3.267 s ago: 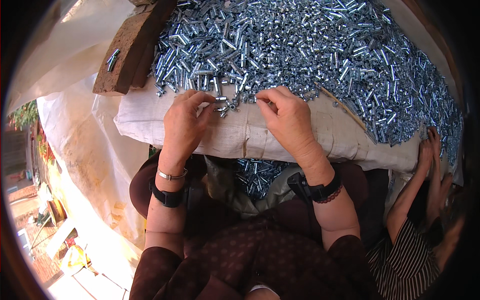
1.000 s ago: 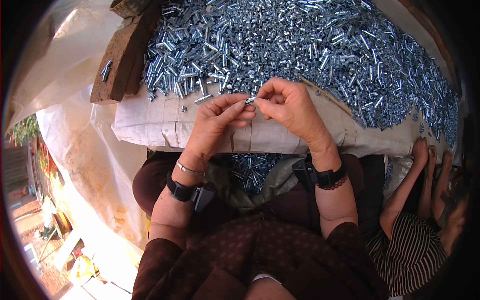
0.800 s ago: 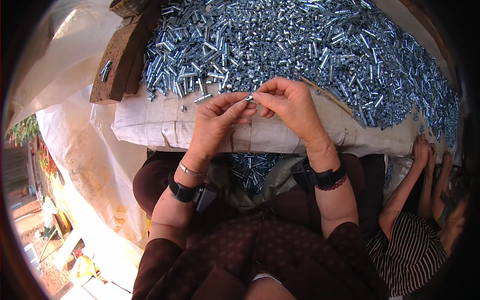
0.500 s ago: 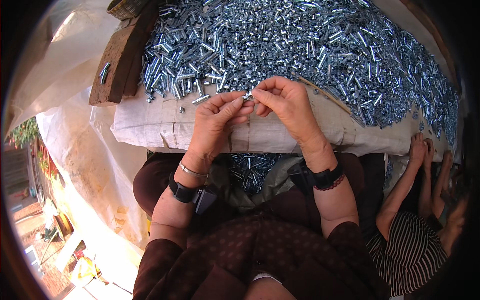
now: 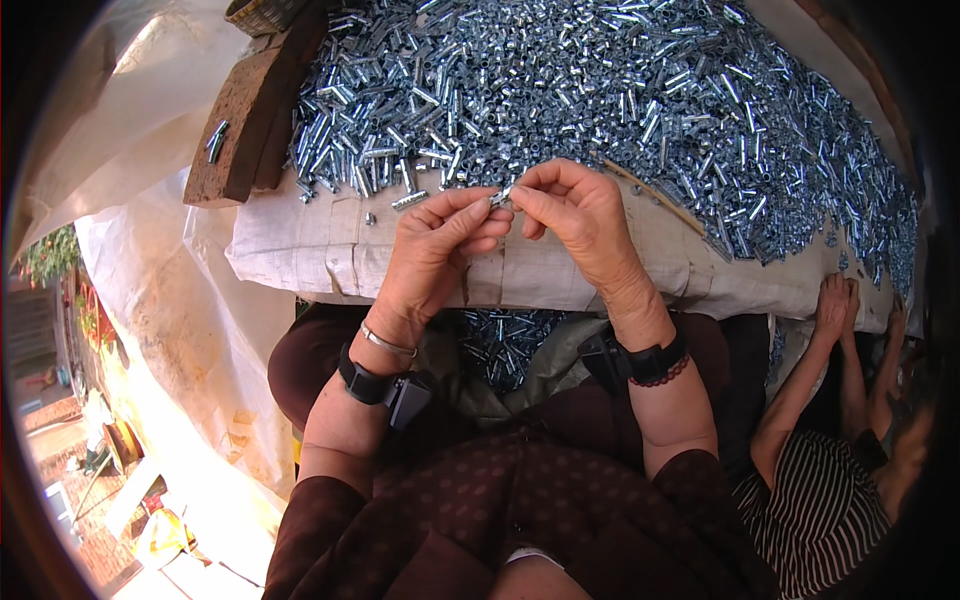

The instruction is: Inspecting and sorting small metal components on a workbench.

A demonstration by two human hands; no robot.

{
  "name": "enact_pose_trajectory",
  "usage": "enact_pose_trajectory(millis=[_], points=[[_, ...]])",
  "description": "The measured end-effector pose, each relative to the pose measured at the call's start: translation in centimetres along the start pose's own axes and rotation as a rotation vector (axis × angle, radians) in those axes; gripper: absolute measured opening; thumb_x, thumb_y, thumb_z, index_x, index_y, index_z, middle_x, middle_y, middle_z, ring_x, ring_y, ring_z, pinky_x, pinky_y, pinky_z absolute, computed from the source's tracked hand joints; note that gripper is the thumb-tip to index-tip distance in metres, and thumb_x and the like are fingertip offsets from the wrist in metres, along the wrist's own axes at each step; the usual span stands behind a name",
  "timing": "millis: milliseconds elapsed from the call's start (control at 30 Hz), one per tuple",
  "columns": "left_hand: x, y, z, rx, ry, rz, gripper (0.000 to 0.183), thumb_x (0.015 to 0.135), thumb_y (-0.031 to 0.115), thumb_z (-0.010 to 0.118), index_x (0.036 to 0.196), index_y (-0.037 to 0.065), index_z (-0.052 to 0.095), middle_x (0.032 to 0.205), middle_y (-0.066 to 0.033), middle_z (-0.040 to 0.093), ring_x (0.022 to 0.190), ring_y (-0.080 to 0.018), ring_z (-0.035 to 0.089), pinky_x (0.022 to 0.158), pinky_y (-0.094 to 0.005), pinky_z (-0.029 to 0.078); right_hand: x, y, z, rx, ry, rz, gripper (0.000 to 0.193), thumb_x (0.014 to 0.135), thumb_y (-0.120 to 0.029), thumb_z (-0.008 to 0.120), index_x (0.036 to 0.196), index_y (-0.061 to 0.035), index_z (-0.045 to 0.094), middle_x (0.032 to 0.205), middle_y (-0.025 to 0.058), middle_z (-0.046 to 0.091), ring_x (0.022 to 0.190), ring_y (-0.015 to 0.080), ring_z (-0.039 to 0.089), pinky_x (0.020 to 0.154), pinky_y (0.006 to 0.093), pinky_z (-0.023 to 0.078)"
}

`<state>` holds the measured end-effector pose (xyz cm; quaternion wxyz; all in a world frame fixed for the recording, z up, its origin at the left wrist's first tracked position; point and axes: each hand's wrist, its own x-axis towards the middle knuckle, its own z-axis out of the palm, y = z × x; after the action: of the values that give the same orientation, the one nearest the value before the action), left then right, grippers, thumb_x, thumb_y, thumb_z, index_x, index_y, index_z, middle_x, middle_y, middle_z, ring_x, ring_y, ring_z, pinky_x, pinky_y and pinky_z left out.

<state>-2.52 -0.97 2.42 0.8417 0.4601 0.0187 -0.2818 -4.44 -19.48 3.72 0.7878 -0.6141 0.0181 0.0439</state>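
Note:
My left hand [image 5: 432,240] and my right hand [image 5: 580,218] meet just above the near edge of a cloth-covered table [image 5: 300,240]. Between their fingertips is a small silvery metal sleeve [image 5: 502,196]. The left thumb and forefinger pinch one end; the right thumb and forefinger close on the other, and the fingers hide most of it. Behind the hands spreads a wide heap of shiny metal sleeves and rings [image 5: 540,90]. One longer metal sleeve [image 5: 409,201] lies loose beside my left fingers, with a tiny metal ring [image 5: 370,218] near it.
A thin wooden stick [image 5: 655,196] lies along the heap's near edge. At the left stands a wooden beam [image 5: 232,150] with a metal piece on top, below a woven basket [image 5: 255,14]. More sleeves [image 5: 505,345] lie below the table edge. Co-workers' hands [image 5: 836,305] rest at the right.
Both hands stay together on the small metal sleeve, with only slight finger movement. The view has shifted a little.

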Motion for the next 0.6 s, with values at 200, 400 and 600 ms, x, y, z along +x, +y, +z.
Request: enact_pose_trajectory(millis=[200,400,600], points=[[0.2,-0.3,0.3,0.115,0.083,0.085,0.023,0.089,0.008,0.062,0.107,-0.005,0.062,0.093,-0.0146,0.068,0.08,-0.0159,0.067,0.07,-0.0222,0.054,-0.1,0.7,0.4,-0.006,0.027,0.027,0.014,0.085,-0.009,0.065,0.091,0.0029,0.062,0.078,0.006,0.065,0.063,0.0086,0.061,0.056,0.0198,0.049],[0.6,-0.8,0.3,0.294,0.17,0.155,0.021,0.086,0.006,0.065,0.103,-0.006,0.063,0.087,-0.0104,0.068,0.071,-0.0117,0.064,0.066,-0.0203,0.051,-0.5,2.1,0.9,0.005,0.108,0.094,0.012,0.084,-0.01,0.066,0.09,0.0004,0.064,0.075,0.0036,0.064,0.061,0.0069,0.058,0.055,0.0192,0.046],[1.1,-1.1,0.1,0.324,0.151,0.14,0.022,0.086,0.008,0.066,0.103,-0.005,0.063,0.085,-0.0093,0.067,0.068,-0.0099,0.062,0.064,-0.0197,0.05,-0.6,2.4,0.7,0.106,0.111,0.142,0.016,0.086,-0.015,0.065,0.091,-0.0006,0.063,0.075,0.0029,0.064,0.058,0.0064,0.057,0.052,0.0185,0.042]])
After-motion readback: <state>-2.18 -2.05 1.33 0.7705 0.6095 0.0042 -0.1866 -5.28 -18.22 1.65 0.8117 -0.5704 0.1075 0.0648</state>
